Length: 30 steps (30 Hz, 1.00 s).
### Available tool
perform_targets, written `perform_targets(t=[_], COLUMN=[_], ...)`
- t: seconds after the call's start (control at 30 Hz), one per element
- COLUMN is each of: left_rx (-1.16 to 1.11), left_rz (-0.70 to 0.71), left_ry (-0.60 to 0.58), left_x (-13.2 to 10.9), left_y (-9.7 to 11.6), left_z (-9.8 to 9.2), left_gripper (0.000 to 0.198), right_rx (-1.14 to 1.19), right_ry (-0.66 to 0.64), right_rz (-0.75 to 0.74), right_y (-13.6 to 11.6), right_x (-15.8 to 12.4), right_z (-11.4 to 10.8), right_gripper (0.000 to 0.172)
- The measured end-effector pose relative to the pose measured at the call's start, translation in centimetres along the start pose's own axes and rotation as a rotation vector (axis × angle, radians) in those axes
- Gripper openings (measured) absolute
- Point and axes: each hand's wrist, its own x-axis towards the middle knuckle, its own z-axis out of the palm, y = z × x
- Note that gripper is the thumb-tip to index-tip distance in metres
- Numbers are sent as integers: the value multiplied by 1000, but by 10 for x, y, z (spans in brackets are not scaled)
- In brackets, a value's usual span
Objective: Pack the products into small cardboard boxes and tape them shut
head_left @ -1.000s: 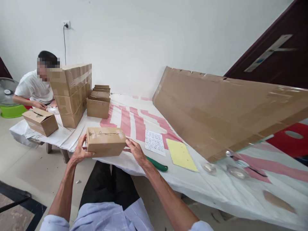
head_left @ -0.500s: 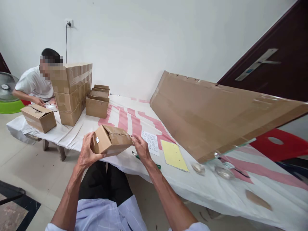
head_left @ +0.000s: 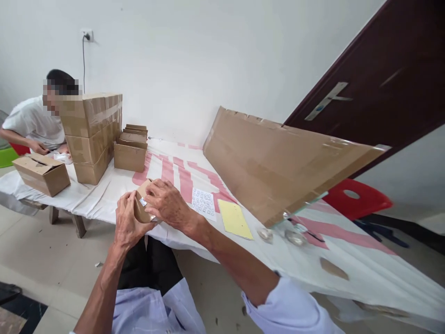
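A small cardboard box [head_left: 142, 213] is held at the front edge of the table, its end face turned towards me. My left hand [head_left: 129, 220] wraps round its left side and underside, closed on it. A small white label [head_left: 143, 202] sticks to that end face. My right hand [head_left: 167, 202] bends over the box with curled fingers, thumb and fingertips close together beside the label. Whatever lies between those fingertips is hidden. Most of the box's top and right side is behind my right hand.
Stacked cardboard boxes [head_left: 92, 139], open boxes [head_left: 130, 157] and another box [head_left: 41, 176] stand at left, near a seated person [head_left: 31, 118]. Right of my hands lie a printed sheet [head_left: 203, 204], a yellow card [head_left: 235, 219] and tape rolls [head_left: 295, 238]. A large cardboard sheet [head_left: 274, 162] leans behind.
My right hand has moved left from the box's far right end to the near end face by the label. The box has turned its end more towards me. The view has shifted right.
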Motion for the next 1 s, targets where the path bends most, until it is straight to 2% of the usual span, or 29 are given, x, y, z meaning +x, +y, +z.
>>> perform_targets(t=[0.17,0.3,0.47,0.6,0.77,1.0], left_rx=[23,20,53,68,89,83], left_rz=[18,50,55,48,46,66], left_ry=[-2,1,0,-7,-28,-16], left_x=[4,12,23,25,26,25], left_y=[6,4,-3,1,12,12], left_z=[-1,-2,-1,-1,-1,0], left_gripper=[99,95,101,102,102,99], right_rx=[-52,-54,-76,-93,-94,-91], right_ry=[-76,-68,-75,-49,-76,-15], right_rz=[4,-36,-40,-9,-10,-50], right_y=[-4,-4,3,5,6,7], right_x=[8,12,13,11,9,9], right_z=[-5,-9,-12,-17,-26,-15], right_gripper=[8,17,28,25,27,29])
